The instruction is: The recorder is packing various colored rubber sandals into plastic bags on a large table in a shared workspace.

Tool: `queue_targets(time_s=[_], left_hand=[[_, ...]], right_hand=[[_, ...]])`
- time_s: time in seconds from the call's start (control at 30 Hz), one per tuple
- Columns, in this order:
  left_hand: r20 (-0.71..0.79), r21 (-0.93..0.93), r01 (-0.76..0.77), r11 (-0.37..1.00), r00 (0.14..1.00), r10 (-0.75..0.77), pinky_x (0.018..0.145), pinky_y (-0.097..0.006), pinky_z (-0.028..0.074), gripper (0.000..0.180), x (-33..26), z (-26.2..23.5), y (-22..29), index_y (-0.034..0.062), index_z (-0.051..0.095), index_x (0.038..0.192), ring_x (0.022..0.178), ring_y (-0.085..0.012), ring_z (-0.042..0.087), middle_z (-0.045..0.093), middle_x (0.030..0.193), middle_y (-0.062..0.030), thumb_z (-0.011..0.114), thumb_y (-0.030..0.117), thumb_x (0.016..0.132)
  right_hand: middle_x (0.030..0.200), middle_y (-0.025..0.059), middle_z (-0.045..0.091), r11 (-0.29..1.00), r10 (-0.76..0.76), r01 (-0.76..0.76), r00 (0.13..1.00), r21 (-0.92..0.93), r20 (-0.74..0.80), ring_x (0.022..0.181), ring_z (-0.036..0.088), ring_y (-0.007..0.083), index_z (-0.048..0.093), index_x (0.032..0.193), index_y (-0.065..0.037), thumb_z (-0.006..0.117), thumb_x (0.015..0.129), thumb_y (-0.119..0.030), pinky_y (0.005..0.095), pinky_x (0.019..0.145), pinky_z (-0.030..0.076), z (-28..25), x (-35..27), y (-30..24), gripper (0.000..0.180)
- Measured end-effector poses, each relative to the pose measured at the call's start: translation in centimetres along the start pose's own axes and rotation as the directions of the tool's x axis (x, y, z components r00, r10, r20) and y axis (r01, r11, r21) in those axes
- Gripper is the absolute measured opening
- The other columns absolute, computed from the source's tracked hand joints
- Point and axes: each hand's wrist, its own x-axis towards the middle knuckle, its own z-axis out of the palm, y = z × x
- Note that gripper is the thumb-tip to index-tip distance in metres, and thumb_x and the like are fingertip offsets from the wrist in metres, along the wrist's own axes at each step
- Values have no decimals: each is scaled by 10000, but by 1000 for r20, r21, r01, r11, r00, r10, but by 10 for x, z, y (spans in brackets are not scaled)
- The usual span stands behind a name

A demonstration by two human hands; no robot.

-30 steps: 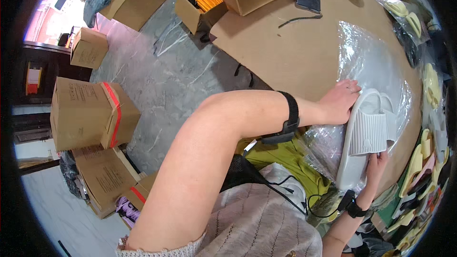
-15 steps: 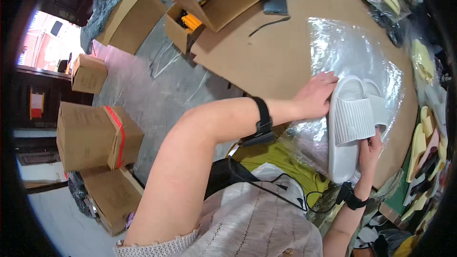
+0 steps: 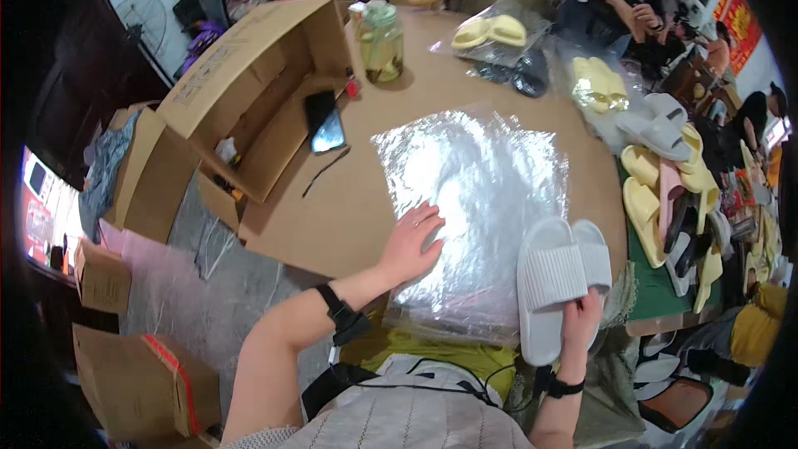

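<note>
My right hand (image 3: pixel 580 322) grips the heel end of a stacked pair of light grey ribbed slides (image 3: pixel 555 276) at the near right of the table. My left hand (image 3: pixel 413 241) lies flat, fingers spread, on the left edge of a clear plastic bag (image 3: pixel 478 208) spread over the brown cardboard-covered table (image 3: pixel 332 208). The slides lie on the bag's right side, apart from my left hand. Both wrists wear black bands.
An open cardboard box (image 3: pixel 249 91) lies on its side at the table's left with a phone (image 3: pixel 326 129) beside it. A glass jar (image 3: pixel 381 41) stands at the back. Bagged and loose slippers (image 3: pixel 665 175) pile at right. People stand behind. Boxes (image 3: pixel 141 382) sit on the floor.
My left hand has left the slides and moved left onto the plastic bag. The view has swung up and right, showing the whole table. My right hand keeps the slides.
</note>
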Motion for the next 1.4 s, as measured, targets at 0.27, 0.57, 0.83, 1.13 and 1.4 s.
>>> queue_targets(time_s=[0.27,0.57,0.83,1.13,1.4], left_hand=[[228,162,-46,986,974,7,1137,-499,348,477,4,-8,-2,67,550,1301,1400,-395,385,455,1486,-158,646,218,859],[515,621,-204,757,834,-197,1164,-578,241,664,22,-13,37,122,426,1448,1479,-350,271,343,1589,-116,582,494,921],[567,504,-195,841,810,-152,1218,-551,106,1048,14,-21,25,115,220,1583,1530,-375,71,111,1668,-120,529,769,826],[712,529,-309,791,668,-215,1196,-612,75,1296,21,-20,37,86,75,1600,1524,-423,-2,3,1667,-179,584,855,689],[686,484,-436,758,727,-20,1196,-582,167,1090,25,-32,66,69,245,1561,1514,-417,101,108,1643,-212,694,659,762]], right_hand=[[1094,223,680,986,-49,106,919,127,-391,1011,636,393,697,1089,26,659,872,-137,435,889,487,-29,-57,21,275],[1225,143,663,532,225,114,936,839,-270,1134,621,267,662,1238,-2,602,931,-116,411,874,529,0,-44,-23,333],[1238,255,650,952,-212,268,925,146,-317,1188,584,411,676,1193,32,668,921,-223,473,1009,447,-4,-39,-47,373],[1315,248,614,935,-157,243,936,259,-315,1218,573,404,678,1215,-8,699,927,-299,462,1009,449,0,-51,-24,410],[1210,235,652,926,-148,257,920,276,-363,1096,622,426,688,1135,23,697,814,-124,437,947,481,-13,-43,-49,353]])
